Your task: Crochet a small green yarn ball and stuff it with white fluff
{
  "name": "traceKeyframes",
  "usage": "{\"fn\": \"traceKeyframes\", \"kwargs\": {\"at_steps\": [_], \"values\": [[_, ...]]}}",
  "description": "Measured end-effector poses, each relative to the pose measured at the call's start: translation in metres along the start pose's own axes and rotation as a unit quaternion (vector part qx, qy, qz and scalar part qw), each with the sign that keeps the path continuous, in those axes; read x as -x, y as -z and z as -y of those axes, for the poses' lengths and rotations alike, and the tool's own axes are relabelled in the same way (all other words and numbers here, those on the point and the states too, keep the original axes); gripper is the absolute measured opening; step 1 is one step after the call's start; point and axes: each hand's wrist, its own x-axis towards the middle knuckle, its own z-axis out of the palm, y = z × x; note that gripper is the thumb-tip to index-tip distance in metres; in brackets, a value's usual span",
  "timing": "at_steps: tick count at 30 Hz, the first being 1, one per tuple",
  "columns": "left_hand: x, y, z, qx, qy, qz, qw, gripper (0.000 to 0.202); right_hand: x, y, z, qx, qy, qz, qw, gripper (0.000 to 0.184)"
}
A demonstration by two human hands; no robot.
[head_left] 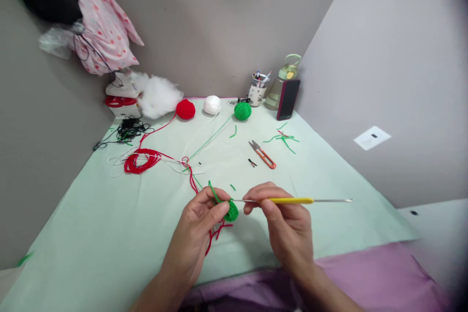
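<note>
Between thumb and fingers, my left hand (203, 214) pinches a small green crochet piece (231, 211), with green yarn looped over the index finger. Red yarn ends (215, 234) hang below that hand. My right hand (283, 219) grips a double-ended crochet hook (292, 201) by its yellow handle. The hook's thin left shaft reaches the top edge of the green piece; whether its tip is inside a stitch is hidden. From the left hand, strands run back toward the green yarn ball (243, 111) and a red yarn coil (142, 161).
Orange thread snips (263, 155) lie beyond my right hand, near green yarn scraps (285, 138). A red yarn ball (185, 109), white yarn ball (212, 105), stuffing (161, 96), pen cup (258, 90), bottle (276, 90) and phone (288, 100) line the back. Tangled black yarn (129, 129) sits left.
</note>
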Motion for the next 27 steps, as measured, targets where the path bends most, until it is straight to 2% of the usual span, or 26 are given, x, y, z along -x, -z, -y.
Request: {"fn": "traceKeyframes", "kwargs": {"at_steps": [9, 16, 21, 27], "values": [[0.0007, 0.0048, 0.0027, -0.052, -0.035, 0.011, 0.998, 0.016, -0.0027, 0.0012, 0.0056, 0.063, 0.042, 0.021, 0.997, 0.022], [-0.0011, 0.0091, 0.009, -0.083, -0.059, 0.011, 0.995, 0.015, 0.0035, 0.0009, 0.0074, 0.181, 0.148, 0.054, 0.971, 0.035], [0.0031, 0.0039, 0.0079, -0.069, -0.05, 0.025, 0.996, 0.018, 0.0049, -0.0017, 0.0068, 0.166, 0.135, 0.025, 0.977, 0.036], [0.0052, 0.0022, 0.0095, -0.064, -0.018, 0.044, 0.997, 0.042, -0.0027, -0.0039, 0.0064, 0.127, 0.096, -0.018, 0.987, 0.027]]}}
